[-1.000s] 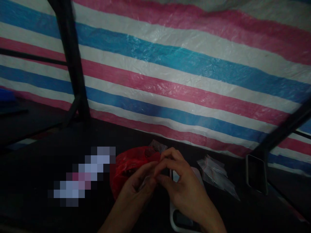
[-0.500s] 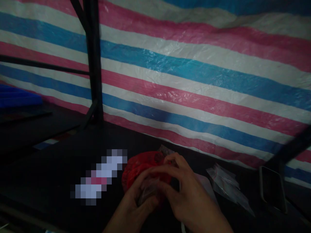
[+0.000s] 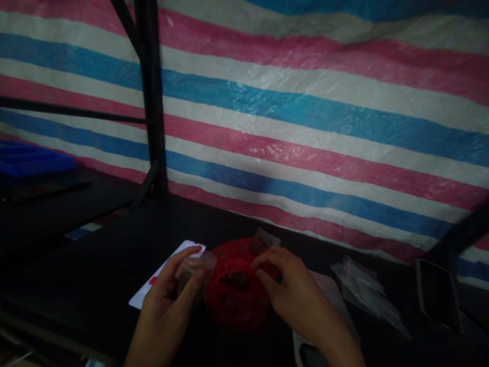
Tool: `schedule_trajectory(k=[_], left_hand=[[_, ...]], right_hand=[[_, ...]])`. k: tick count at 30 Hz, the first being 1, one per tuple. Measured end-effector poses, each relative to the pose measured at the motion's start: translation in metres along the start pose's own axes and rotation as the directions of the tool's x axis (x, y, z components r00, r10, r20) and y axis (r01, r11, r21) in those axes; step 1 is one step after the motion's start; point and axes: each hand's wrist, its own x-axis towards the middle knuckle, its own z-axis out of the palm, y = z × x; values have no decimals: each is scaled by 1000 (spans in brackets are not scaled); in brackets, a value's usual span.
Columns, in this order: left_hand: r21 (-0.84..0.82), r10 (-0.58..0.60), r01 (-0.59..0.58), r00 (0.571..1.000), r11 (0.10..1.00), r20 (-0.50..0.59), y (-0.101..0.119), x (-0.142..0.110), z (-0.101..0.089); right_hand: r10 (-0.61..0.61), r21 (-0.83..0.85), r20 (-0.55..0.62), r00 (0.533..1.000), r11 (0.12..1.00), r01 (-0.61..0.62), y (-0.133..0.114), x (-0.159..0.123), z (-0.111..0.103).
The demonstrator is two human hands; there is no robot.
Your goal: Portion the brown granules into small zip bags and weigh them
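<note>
My left hand [image 3: 171, 290] is closed on a small clear plastic bag [image 3: 204, 261], pinched between thumb and fingers left of a red bag. The red bag [image 3: 239, 308] looks mesh-like and stands with its top open; dark pieces [image 3: 239, 279] show inside. Over its right rim is my right hand [image 3: 286, 278], with thumb and fingertips drawn close together. Whether something small sits in that pinch is too dim to tell. Behind the red bag lies another small clear bag [image 3: 269, 238]. A pale flat device with rounded corners [image 3: 330, 288] is partly hidden under my right forearm.
Left of the red bag, a white card with a red mark [image 3: 153, 281] lies on the black table [image 3: 114, 244]. Several clear zip bags [image 3: 362, 288] and a phone [image 3: 439, 298] are on the right. A blue tray [image 3: 38, 160], a black post [image 3: 153, 102] and striped sheeting [image 3: 305, 112] stand beyond.
My hands have parted. The left one moved left with the clear bag, away from the red bag and partly over the white card. The red bag's opening now shows.
</note>
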Motion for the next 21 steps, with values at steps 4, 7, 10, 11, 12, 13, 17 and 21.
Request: schedule_trajectory(k=[4, 7, 10, 11, 12, 13, 17, 21], left_hand=[[180, 60, -66, 997, 982, 38, -11, -2, -1], [229, 54, -84, 989, 970, 135, -17, -6, 6], [252, 66, -107, 984, 962, 166, -18, -5, 12], [254, 66, -111, 981, 961, 180, -18, -3, 13], [254, 63, -112, 979, 961, 194, -19, -1, 14], [250, 61, -112, 977, 962, 202, -19, 1, 14], [254, 62, -109, 981, 961, 186, -24, 9, 14], [294, 61, -116, 980, 949, 191, -29, 11, 13]], right_hand=[[118, -184, 90, 989, 978, -100, 12, 11, 31], [97, -284, 8, 995, 954, -91, 12, 20, 51], [105, -346, -52, 993, 931, -117, 14, 28, 62], [113, -352, -63, 992, 927, -128, 15, 30, 64], [120, -355, -70, 990, 925, -137, 17, 32, 66], [124, -356, -75, 989, 924, -142, 18, 33, 68], [102, -333, -66, 993, 935, -118, 24, 35, 68], [61, -292, -27, 998, 954, -66, 26, 31, 58]])
